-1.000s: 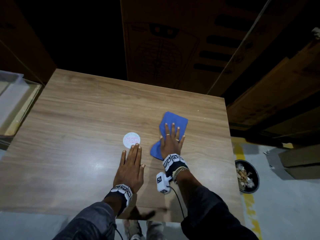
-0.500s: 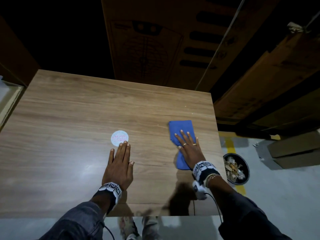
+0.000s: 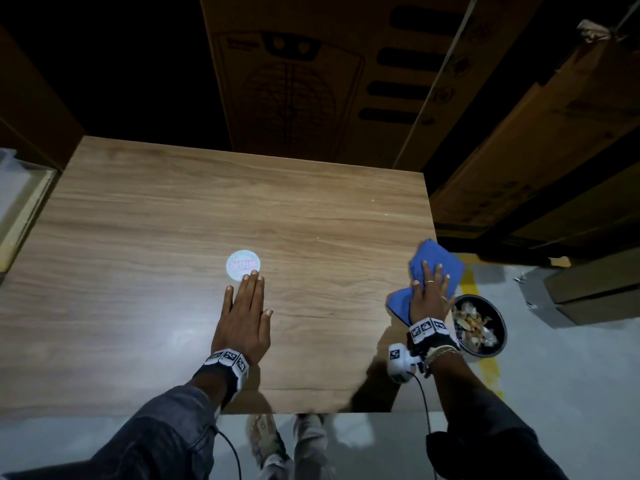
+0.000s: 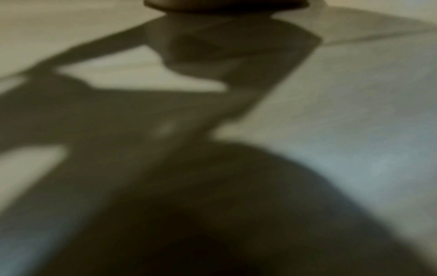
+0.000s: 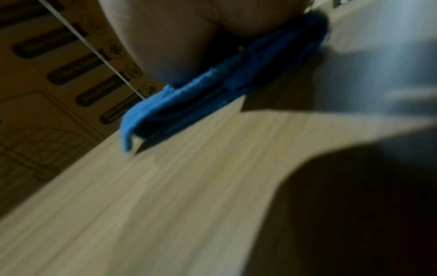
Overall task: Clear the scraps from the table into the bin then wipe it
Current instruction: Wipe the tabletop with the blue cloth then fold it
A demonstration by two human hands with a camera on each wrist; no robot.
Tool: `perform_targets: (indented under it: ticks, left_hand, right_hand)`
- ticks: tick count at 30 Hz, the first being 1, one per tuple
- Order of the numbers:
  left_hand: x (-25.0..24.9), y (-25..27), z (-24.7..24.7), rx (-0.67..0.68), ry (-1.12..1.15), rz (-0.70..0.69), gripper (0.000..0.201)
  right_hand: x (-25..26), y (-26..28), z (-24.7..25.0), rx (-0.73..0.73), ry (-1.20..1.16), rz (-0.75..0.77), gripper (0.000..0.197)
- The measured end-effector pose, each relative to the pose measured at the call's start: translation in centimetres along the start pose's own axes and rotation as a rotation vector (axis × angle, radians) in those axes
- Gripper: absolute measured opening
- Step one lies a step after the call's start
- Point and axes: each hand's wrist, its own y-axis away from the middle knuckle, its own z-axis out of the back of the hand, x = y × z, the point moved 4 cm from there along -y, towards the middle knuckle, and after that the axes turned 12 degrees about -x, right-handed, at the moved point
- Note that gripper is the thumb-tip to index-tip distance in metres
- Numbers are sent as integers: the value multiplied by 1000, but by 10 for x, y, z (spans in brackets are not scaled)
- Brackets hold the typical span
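A blue cloth point(image 3: 440, 261) lies at the right edge of the wooden table point(image 3: 173, 220), part of it hanging past the edge. My right hand point(image 3: 429, 289) presses flat on it with straight fingers. In the right wrist view the blue cloth point(image 5: 212, 89) is bunched under my palm on the table top point(image 5: 165, 186). My left hand point(image 3: 244, 306) rests flat on the table near the middle, fingertips touching a round white sticker point(image 3: 243, 265). A black bin point(image 3: 479, 327) holding scraps stands on the floor just right of the table. The left wrist view is dark and blurred.
Large cardboard boxes point(image 3: 294, 74) stand behind the table and to the right point(image 3: 554, 140). A pale tray or box point(image 3: 20, 209) sits off the left edge. A yellow floor line point(image 3: 488, 368) runs by the bin. My feet point(image 3: 277, 441) show below the near edge.
My right hand has slid the blue cloth rightward from the table's middle to its right edge, above the bin. The left hand has stayed flat by the sticker.
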Motion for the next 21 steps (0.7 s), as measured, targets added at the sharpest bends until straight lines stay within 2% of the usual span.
perform_targets:
  ticks: [4, 7, 11, 15, 21]
  left_hand:
    - [1, 0, -1, -8, 17, 6, 69]
    - [1, 1, -1, 5, 14, 0, 69]
    - [2, 0, -2, 14, -3, 1, 68]
    - [3, 1, -4, -7, 21, -1, 68]
    - [2, 3, -3, -18, 66, 14, 66]
  right_hand:
    - [25, 26, -5, -57, 50, -176, 55]
    - [52, 45, -14, -31, 82, -206, 60]
    - [92, 63, -30, -4, 88, -102, 64]
    - [123, 87, -45, -3, 30, 74, 66]
    - [158, 116, -61, 142, -24, 350, 67]
